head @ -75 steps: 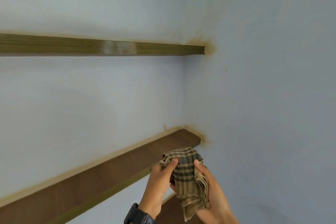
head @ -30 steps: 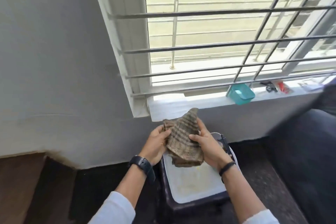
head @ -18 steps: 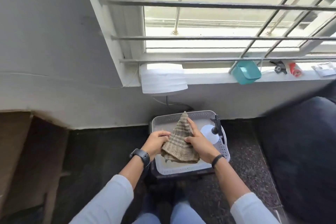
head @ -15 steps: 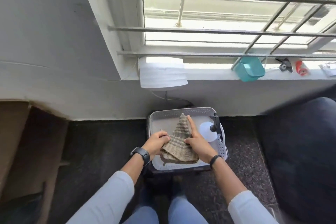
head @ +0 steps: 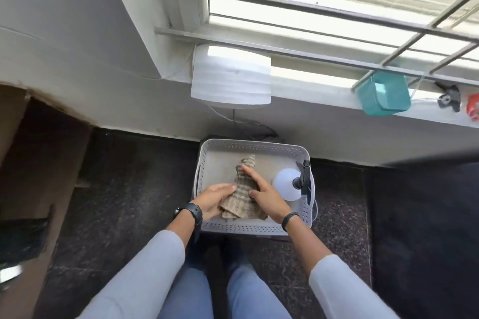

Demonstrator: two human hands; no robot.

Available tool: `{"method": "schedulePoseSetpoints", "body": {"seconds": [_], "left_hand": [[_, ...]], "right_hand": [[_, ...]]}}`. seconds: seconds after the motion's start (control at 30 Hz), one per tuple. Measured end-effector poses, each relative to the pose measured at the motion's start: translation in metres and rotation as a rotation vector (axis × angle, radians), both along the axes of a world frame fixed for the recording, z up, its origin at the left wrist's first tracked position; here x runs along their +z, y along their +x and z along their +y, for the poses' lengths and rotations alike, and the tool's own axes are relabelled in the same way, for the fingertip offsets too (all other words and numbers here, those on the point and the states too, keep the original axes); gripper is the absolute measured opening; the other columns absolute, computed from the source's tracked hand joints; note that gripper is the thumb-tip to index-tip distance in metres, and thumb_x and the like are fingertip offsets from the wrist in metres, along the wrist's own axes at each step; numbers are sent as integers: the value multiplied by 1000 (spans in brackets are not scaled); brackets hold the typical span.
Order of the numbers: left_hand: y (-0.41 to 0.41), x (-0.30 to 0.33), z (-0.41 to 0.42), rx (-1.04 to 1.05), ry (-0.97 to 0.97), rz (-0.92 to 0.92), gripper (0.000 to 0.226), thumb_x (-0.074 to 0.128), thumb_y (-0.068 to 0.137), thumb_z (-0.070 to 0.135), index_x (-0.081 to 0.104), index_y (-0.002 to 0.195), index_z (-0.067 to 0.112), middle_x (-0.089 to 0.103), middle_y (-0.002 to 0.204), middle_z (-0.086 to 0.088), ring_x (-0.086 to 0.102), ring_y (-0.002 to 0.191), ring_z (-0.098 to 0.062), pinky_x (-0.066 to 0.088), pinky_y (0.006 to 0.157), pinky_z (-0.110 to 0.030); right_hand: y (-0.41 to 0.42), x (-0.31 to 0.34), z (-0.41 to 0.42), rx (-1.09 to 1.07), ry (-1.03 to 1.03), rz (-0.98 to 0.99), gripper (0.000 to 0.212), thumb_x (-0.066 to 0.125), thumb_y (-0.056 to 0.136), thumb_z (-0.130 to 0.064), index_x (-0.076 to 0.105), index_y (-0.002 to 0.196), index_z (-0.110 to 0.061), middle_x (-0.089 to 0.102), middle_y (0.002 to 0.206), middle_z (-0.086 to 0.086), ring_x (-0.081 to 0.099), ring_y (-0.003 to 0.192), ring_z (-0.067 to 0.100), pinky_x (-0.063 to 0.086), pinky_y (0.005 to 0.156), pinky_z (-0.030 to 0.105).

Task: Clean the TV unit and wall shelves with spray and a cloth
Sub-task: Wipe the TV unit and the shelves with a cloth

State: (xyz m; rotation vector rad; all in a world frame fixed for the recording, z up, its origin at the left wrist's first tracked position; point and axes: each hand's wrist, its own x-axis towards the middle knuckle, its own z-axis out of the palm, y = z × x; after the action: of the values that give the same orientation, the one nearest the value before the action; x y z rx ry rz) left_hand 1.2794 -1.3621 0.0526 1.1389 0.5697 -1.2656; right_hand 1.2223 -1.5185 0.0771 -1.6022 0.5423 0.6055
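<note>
Head view looks down at your two hands over a grey perforated basket (head: 252,228) on the dark floor (head: 124,189), under a window with metal bars. The striped brown cloth (head: 242,197) lies inside the basket, in its middle. Your left hand (head: 215,199) holds the cloth's left edge, its fingers curled against the fabric. Your right hand (head: 264,195) rests on the cloth with the fingers spread apart and fairly straight, pressing it down. The white spray bottle (head: 286,186) with a black trigger head stands in the right part of the basket, just beside your right hand. A teal container (head: 383,96) sits on the window ledge
</note>
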Motion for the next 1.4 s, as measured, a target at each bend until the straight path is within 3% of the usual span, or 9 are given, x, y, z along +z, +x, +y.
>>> {"method": "schedulePoseSetpoints", "body": {"seconds": [0.17, 0.3, 0.6, 0.77, 0.9, 0.97, 1.07, 1.27, 1.4], "left_hand": [[16, -20, -1, 23, -37, -64, 59, 53, 83, -16, 44, 129, 18, 62, 104, -14, 63, 88, -23, 55, 75, -33], [20, -33, -5, -52, 43, -148, 61, 45, 81, -22, 48, 132, 11, 60, 99, -18, 62, 77, -21, 54, 66, -27], [19, -53, -10, 206, 207, -422, 63, 54, 80, -16, 49, 131, 21, 59, 120, -2, 60, 103, -19, 51, 87, -31], [15, -69, -12, -223, 614, -694, 49, 59, 78, -7, 52, 122, 13, 53, 123, -7, 53, 111, -19, 39, 86, -17], [2, -73, -18, -336, 638, -730, 47, 52, 82, -5, 47, 127, 10, 38, 127, -10, 49, 110, -23, 30, 82, -11], [-6, -75, -16, -384, 649, -740, 49, 56, 82, -5, 45, 129, 8, 34, 126, -13, 48, 111, -24, 29, 84, -9], [-14, -76, -13, -411, 709, -751, 51, 61, 80, -4, 48, 128, 9, 36, 118, -13, 49, 100, -22, 35, 93, -15], [-10, -78, -14, -542, 837, -664, 30, 60, 85, 19, 55, 112, 7, 35, 117, -10, 43, 90, -19, 39, 81, -24], [-8, -81, -22, -569, 942, -676, 28, 60, 86, 36, 60, 90, 8, 37, 117, -11, 45, 104, -27, 43, 85, -35]], "right_hand": [[14, -21, -7, 107, -12, 11, 68, 36, 87, 15, 49, 137, -29, 43, 140, -7, 44, 125, 10, 42, 94, 15], [18, -35, -7, 221, -152, 87, 47, 39, 91, 10, 57, 130, -8, 44, 140, 11, 42, 129, 22, 35, 105, 23], [19, -62, -4, 70, -150, -151, 59, 41, 89, 8, 47, 135, -29, 41, 137, -2, 39, 129, 7, 34, 108, 18], [15, -91, 0, 44, -160, 71, 81, 54, 87, 5, 17, 151, -28, 26, 137, 2, 40, 119, 11, 35, 87, 1], [-7, -108, 3, -59, -217, 106, 83, 61, 80, -4, 20, 146, -34, 43, 136, -4, 47, 124, 18, 40, 108, 35], [-19, -117, 3, -31, -211, 159, 85, 59, 79, -7, 16, 146, -36, 56, 129, -1, 61, 105, 19, 48, 97, 44], [-23, -116, 6, -1, -219, 183, 73, 49, 83, -1, 22, 141, -35, 65, 104, -2, 62, 74, 14, 54, 73, 34], [-23, -105, 26, -1, -449, 256, 55, 50, 83, -5, 37, 134, -20, 55, 118, 9, 54, 106, 29, 44, 94, 36], [7, -98, 30, 73, -639, 56, 49, 49, 87, -8, 40, 135, -9, 45, 124, 15, 47, 112, 32, 40, 99, 40]]}}
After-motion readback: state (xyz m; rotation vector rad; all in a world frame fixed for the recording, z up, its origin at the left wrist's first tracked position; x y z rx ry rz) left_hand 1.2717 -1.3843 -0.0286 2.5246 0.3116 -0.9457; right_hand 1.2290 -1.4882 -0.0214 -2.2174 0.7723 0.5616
